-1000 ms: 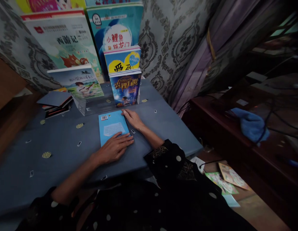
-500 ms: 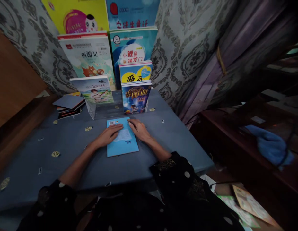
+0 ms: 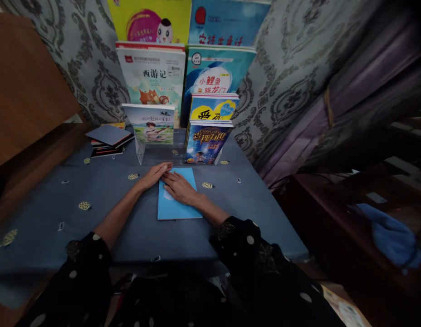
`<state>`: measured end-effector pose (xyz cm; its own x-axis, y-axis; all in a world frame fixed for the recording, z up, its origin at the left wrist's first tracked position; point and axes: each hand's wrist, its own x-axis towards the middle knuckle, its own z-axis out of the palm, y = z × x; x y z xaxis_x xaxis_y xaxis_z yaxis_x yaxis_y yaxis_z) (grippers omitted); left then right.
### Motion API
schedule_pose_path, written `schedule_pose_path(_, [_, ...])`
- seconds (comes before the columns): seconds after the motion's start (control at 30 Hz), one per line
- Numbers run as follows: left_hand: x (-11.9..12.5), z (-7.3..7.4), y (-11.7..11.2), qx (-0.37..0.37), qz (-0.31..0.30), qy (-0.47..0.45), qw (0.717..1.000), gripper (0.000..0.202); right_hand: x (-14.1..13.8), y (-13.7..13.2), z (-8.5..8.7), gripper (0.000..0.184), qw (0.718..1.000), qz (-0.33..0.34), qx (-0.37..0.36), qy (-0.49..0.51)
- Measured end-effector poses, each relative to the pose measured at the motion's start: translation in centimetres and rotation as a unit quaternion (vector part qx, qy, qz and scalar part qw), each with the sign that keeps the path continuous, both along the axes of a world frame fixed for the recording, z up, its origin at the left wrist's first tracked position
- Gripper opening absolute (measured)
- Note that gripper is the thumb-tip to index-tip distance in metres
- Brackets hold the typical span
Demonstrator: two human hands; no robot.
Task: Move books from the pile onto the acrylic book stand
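A thin light-blue book lies flat, back cover up, on the blue-grey tablecloth. My right hand rests flat on its upper middle, fingers stretched out. My left hand lies at the book's far left corner, fingers extended and touching the edge. Just beyond them stands a clear acrylic book stand with a dark-blue fantasy book and a pale book with a child on its cover upright in it.
Larger picture books lean against the patterned wall behind the stand. A small pile of books lies at the back left. A dark wooden bench with a blue cloth is on the right, past the table's edge.
My left hand slid from the book's near edge up to its far left corner. My right hand moved from the far right corner onto the cover. The view shifted left.
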<state>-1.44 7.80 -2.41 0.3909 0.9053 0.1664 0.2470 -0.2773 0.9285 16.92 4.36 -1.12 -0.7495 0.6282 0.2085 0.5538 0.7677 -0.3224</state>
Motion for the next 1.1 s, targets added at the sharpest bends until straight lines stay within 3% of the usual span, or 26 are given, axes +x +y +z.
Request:
schedule_pose_path(0.37, [0.0,0.3,-0.6,0.043,0.01,0.074,0.996,0.074,0.0,-3.8,-0.6,0.043,0.995,0.075,-0.045,0.039])
schedule_pose_path(0.7, [0.1,0.6,-1.0,0.064,0.007,0.113,0.991,0.07,-0.3,-10.2,-1.3,0.049,0.994,0.112,0.002,-0.018])
schedule_pose_path(0.9, [0.3,0.4,-1.1,0.101,0.006,0.131,0.986,0.072,0.4,-11.9,-1.0,0.059,0.996,0.086,0.011,-0.009])
schedule_pose_path(1.1, [0.2,0.2,-1.0,0.127,-0.003,0.145,0.981,0.062,3.7,-12.6,-1.7,0.069,1.0,0.001,0.014,0.02])
